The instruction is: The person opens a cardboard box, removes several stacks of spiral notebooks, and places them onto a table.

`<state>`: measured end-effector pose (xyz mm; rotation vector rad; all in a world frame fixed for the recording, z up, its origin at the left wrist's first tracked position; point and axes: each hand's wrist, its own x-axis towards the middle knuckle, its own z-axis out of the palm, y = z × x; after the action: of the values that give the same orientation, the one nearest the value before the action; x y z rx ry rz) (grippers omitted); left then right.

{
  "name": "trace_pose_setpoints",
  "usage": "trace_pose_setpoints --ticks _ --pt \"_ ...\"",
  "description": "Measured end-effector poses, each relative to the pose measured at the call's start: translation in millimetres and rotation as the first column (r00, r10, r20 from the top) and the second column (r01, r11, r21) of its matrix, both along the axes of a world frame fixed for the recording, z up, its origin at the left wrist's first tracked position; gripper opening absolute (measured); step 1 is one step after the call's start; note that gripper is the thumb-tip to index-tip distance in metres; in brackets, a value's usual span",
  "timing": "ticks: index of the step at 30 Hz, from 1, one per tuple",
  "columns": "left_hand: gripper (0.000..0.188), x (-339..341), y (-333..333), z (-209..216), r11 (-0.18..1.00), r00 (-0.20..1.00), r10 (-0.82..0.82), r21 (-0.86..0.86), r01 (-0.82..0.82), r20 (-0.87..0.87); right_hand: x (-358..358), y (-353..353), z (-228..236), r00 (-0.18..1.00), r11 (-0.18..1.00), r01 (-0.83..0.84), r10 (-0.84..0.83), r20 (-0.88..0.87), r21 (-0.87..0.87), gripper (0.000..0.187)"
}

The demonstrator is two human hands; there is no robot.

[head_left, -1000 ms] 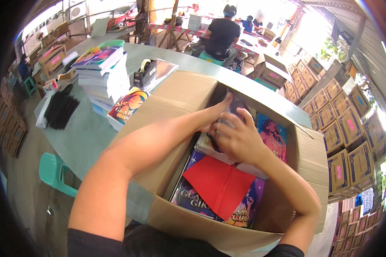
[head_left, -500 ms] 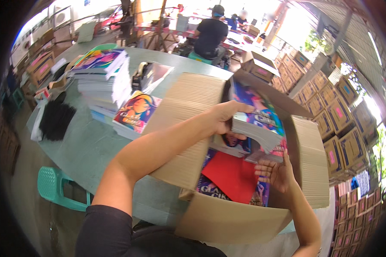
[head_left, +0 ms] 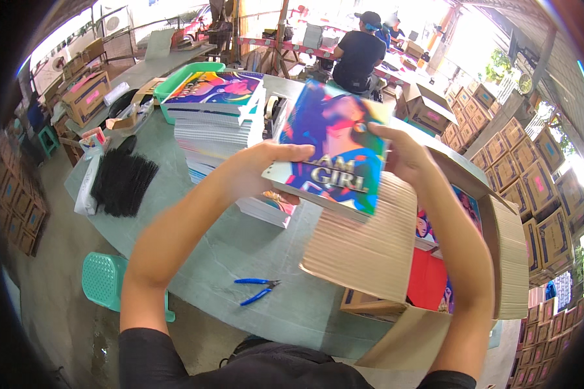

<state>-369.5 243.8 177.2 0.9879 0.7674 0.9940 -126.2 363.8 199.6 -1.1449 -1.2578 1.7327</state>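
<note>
Between my two hands is a small stack of notebooks (head_left: 334, 152) with a bright illustrated cover, raised above the table and slightly blurred. My left hand (head_left: 272, 159) grips its left edge, thumb on top and fingers beneath. On the right edge, my right hand (head_left: 402, 154) has its thumb over the cover; its other fingers are mostly hidden. Below and to the right stands an open cardboard box (head_left: 363, 243), with more notebooks and a red sheet (head_left: 427, 279) inside. A tall pile of notebooks (head_left: 217, 133) rises just beyond my left hand, with a shorter pile (head_left: 266, 212) partly hidden behind that hand.
Blue-handled cutters (head_left: 258, 290) lie on the grey-green table (head_left: 194, 272). At the left are black binding strips (head_left: 124, 181) and a green basket (head_left: 169, 84). A green stool (head_left: 104, 280) stands by the table's edge. Stacked cartons (head_left: 532, 188) line the right; a person (head_left: 360, 55) sits beyond.
The notebook stack has come up out of the box and over to the left. My right hand, empty before, now holds its right edge. My view has shifted left, and the cutters show.
</note>
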Motion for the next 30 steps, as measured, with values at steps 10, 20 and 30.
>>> trace_pose_setpoints --ticks 10,20,30 --pt "0.040 -80.6 32.1 -122.6 0.914 0.927 0.335 -0.294 -0.278 0.167 -105.5 89.7 -135.7 0.993 0.903 0.092 -0.051 0.107 -0.420 0.044" --pt "0.042 -81.7 34.4 -175.8 0.799 0.839 0.540 -0.359 -0.483 0.073 -127.5 71.2 -169.8 0.948 0.967 0.243 -0.220 0.231 -0.075 0.033" --pt "0.029 -28.6 -39.1 -71.8 0.650 0.550 0.753 0.536 -0.538 -0.361 -45.4 -6.7 65.8 0.929 0.560 -0.363 0.150 0.340 0.745 0.030"
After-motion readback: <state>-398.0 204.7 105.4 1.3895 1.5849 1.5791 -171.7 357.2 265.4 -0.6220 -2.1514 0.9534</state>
